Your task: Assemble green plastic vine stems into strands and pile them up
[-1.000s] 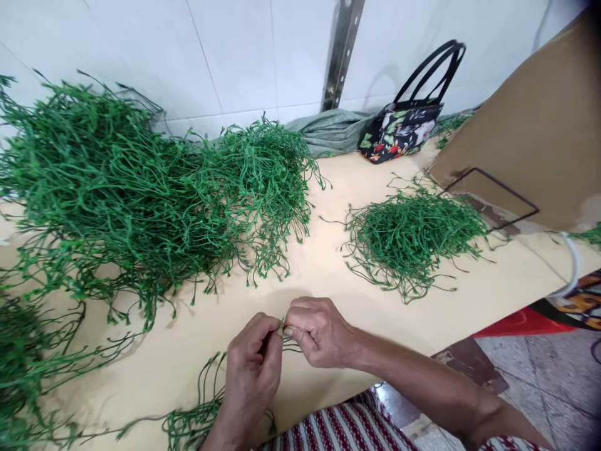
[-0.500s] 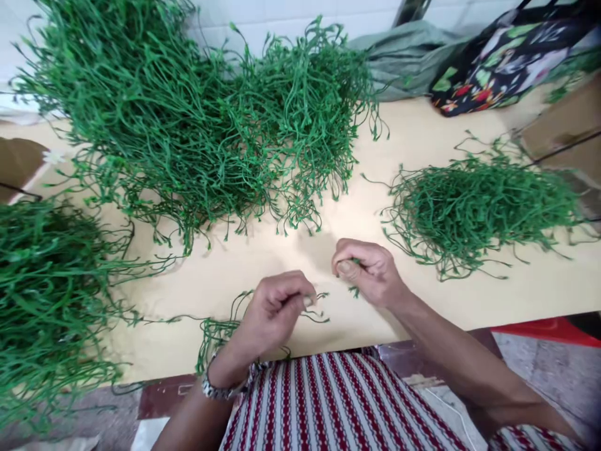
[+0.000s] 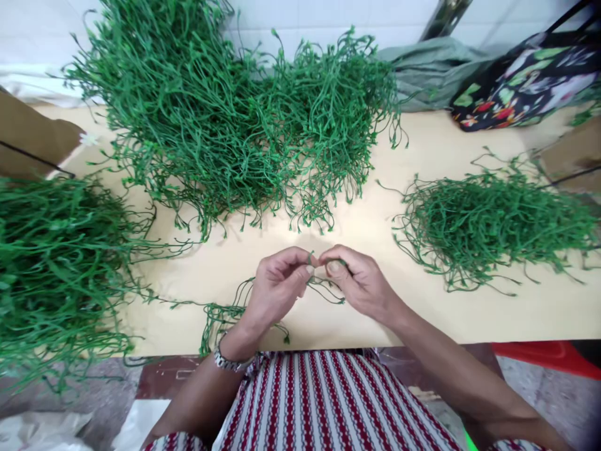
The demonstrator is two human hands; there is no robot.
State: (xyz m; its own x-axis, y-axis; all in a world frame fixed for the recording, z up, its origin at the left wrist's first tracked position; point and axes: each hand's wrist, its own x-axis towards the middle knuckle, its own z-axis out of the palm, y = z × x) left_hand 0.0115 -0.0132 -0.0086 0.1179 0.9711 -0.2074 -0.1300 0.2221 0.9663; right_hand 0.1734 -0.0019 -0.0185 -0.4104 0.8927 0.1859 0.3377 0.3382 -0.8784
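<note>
My left hand (image 3: pixel 278 285) and my right hand (image 3: pixel 359 280) meet fingertip to fingertip just above the near edge of a pale yellow table (image 3: pixel 422 169). Both pinch a thin green plastic stem (image 3: pixel 323 285) between thumb and forefinger. More loose stems (image 3: pixel 220 313) trail from under my left hand toward the table edge. A large heap of green stems (image 3: pixel 225 119) lies behind my hands. A smaller flatter pile (image 3: pixel 493 219) sits to the right. Another mass of stems (image 3: pixel 56 269) spills over the left side.
A floral black bag (image 3: pixel 521 88) and a grey-green cloth (image 3: pixel 427 69) lie at the back right against a white tiled wall. Brown cardboard (image 3: pixel 28 138) shows at the far left. My striped red and white clothing (image 3: pixel 328 401) fills the bottom.
My hands were together, drew apart half a second ago, and have come back together on the stem. The camera tipped down and swung left, bringing the left stem mass into view.
</note>
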